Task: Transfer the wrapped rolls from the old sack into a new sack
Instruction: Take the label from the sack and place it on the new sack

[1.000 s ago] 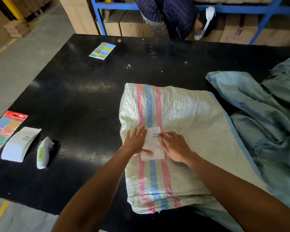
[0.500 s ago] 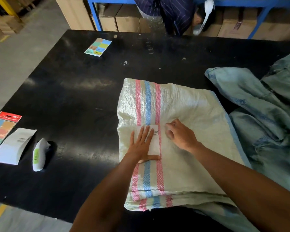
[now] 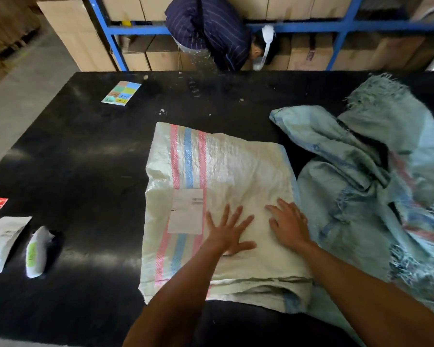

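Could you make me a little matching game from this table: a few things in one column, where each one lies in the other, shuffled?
Things:
1. white woven sack with pink and blue stripes
2. frayed grey-blue old sack
3. card of coloured squares
4. white paper label

Places:
A. far left part of the black table
B. stuck on the striped sack
C. under both flat hands
D. crumpled at the right

Pairs: 1-C, 2-D, 3-A, 4-B

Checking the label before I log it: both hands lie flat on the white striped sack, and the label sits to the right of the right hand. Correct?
Not quite. The head view shows the label to the left of the left hand, on the pink and blue stripes. The rest holds: left hand and right hand both lie flat on the white striped sack.
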A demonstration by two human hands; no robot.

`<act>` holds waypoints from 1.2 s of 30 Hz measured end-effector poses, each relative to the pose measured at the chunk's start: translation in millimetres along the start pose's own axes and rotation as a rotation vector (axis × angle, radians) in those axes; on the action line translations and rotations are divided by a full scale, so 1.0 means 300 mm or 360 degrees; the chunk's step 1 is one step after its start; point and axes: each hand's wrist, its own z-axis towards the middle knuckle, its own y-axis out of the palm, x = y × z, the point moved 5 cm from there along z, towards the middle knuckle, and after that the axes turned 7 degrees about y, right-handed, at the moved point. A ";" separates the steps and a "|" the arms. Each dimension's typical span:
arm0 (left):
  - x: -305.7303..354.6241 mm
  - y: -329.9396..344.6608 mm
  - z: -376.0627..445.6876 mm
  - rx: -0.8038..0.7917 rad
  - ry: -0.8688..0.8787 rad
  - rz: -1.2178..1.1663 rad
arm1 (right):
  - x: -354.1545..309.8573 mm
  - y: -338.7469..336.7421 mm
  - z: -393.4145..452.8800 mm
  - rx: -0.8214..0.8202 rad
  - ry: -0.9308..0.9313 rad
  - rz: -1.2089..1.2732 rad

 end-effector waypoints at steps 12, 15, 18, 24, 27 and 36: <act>-0.154 -0.076 -0.161 -0.0134 -0.0567 -0.0081 | 0.172 -0.287 -0.037 0.0769 -0.0037 -0.0016; -0.003 -0.156 -0.086 -0.0098 -0.0608 0.0056 | 0.295 -0.471 -0.004 0.1051 0.0153 0.0000; 0.197 -0.278 0.035 0.0095 -0.0462 0.0063 | 0.428 -0.600 0.043 0.1062 0.0389 0.0054; 0.617 -0.448 0.265 0.0548 -0.0188 -0.0871 | 0.659 -0.600 0.125 0.0340 0.0376 0.1009; 0.754 -0.492 0.388 0.0691 -0.0213 -0.1703 | 0.700 -0.600 0.065 0.0033 0.0198 0.1574; 1.077 -0.539 0.544 0.0950 -0.0081 -0.2404 | 1.030 -0.786 -0.048 -0.0334 0.0063 0.1367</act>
